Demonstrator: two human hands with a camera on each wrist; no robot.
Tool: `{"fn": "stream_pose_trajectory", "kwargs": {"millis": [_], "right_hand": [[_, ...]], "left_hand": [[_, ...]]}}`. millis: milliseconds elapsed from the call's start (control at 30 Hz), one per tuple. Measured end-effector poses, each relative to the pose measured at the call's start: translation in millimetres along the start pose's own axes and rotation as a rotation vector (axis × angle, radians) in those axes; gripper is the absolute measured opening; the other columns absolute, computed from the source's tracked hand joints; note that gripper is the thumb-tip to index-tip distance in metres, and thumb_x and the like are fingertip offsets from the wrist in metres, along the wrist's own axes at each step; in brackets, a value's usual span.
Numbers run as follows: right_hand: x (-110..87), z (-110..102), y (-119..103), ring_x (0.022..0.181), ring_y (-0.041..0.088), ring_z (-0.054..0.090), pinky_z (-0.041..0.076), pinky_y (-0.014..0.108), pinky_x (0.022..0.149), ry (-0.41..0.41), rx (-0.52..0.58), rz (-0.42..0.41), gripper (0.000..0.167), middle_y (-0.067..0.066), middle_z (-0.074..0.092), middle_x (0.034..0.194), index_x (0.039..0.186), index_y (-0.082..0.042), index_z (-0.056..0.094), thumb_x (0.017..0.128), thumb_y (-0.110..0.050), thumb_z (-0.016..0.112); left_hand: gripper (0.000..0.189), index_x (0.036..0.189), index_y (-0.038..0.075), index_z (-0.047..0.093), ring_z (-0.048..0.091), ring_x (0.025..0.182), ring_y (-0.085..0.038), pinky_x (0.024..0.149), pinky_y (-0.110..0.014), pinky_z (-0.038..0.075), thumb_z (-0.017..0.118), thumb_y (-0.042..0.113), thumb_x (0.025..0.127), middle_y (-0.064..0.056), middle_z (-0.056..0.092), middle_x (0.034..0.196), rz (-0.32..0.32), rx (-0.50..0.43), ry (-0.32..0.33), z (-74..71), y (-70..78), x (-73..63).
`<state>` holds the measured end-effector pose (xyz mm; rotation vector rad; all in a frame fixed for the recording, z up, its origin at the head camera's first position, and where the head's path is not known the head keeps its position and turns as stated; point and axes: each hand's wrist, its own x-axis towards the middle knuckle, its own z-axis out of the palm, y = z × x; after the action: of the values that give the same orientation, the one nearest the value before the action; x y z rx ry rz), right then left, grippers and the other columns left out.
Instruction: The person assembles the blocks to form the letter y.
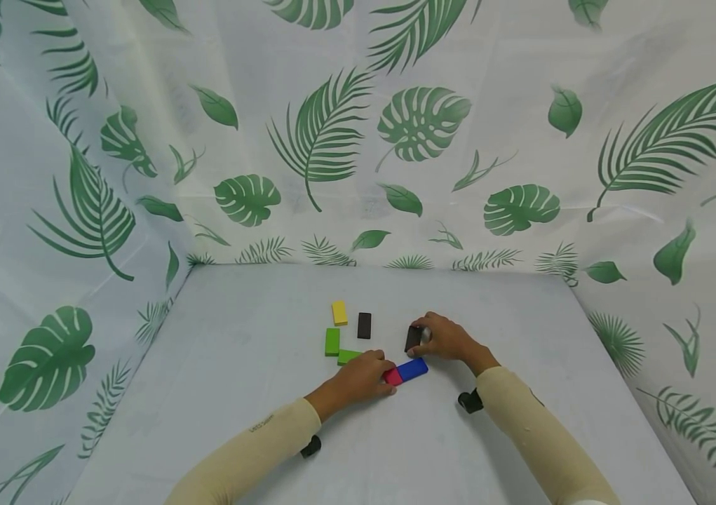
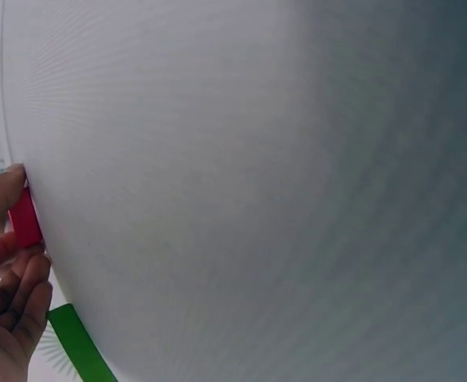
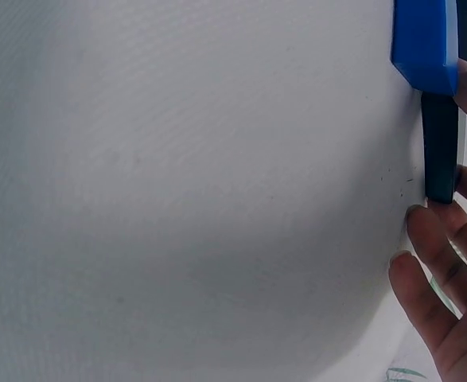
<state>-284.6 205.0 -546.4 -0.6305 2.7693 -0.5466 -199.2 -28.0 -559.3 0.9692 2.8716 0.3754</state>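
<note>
My left hand [image 1: 358, 379] pinches a small red block [image 1: 393, 376] between thumb and fingers, low on the white tabletop. Against the red block's right end lies a blue block [image 1: 413, 369], angled up to the right. Just behind the blue one, my right hand [image 1: 449, 337] grips a black block [image 1: 413, 339] by its two ends. In the right wrist view this black block [image 3: 440, 147] stands close by the blue block [image 3: 426, 48]. A green block [image 1: 348, 357], partly hidden by the left hand in the head view, shows beside its fingers in the left wrist view.
Farther back left are another green block [image 1: 332, 341], a yellow block [image 1: 339, 313] and a second black block [image 1: 365, 325]. Leaf-printed white sheets [image 1: 423, 210] rise at the back and both sides of the table [image 1: 244, 337].
</note>
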Motion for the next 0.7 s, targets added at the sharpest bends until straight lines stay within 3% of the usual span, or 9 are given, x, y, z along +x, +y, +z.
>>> {"fn": "stream_pose_trajectory", "kwargs": {"millis": [367,700], "right_hand": [[-1.6,-0.9,1.7,0.097,0.021,0.058,0.054,0.049,0.087,0.001,-0.023,0.005,0.072,0.007,0.064,0.113,0.130,-0.012,0.065,0.075,-0.055,0.083],[-6.0,-5.0,0.9,0.118,0.032,0.061,0.048,0.056,0.100,0.027,-0.014,0.002,0.070,0.010,0.067,0.126,0.132,-0.009,0.063,0.079,-0.050,0.082]], "left_hand": [[0.045,0.124,0.017,0.072,0.050,0.079,-0.004,0.069,-0.014,0.044,0.073,0.046,0.090,0.002,0.064,0.099,0.004,0.010,0.002,-0.6,-0.6,-1.2],[0.045,0.123,0.017,0.072,0.049,0.078,-0.003,0.068,-0.014,0.043,0.074,0.047,0.089,0.003,0.063,0.098,0.022,0.016,0.016,2.8,-2.4,0.1]]}}
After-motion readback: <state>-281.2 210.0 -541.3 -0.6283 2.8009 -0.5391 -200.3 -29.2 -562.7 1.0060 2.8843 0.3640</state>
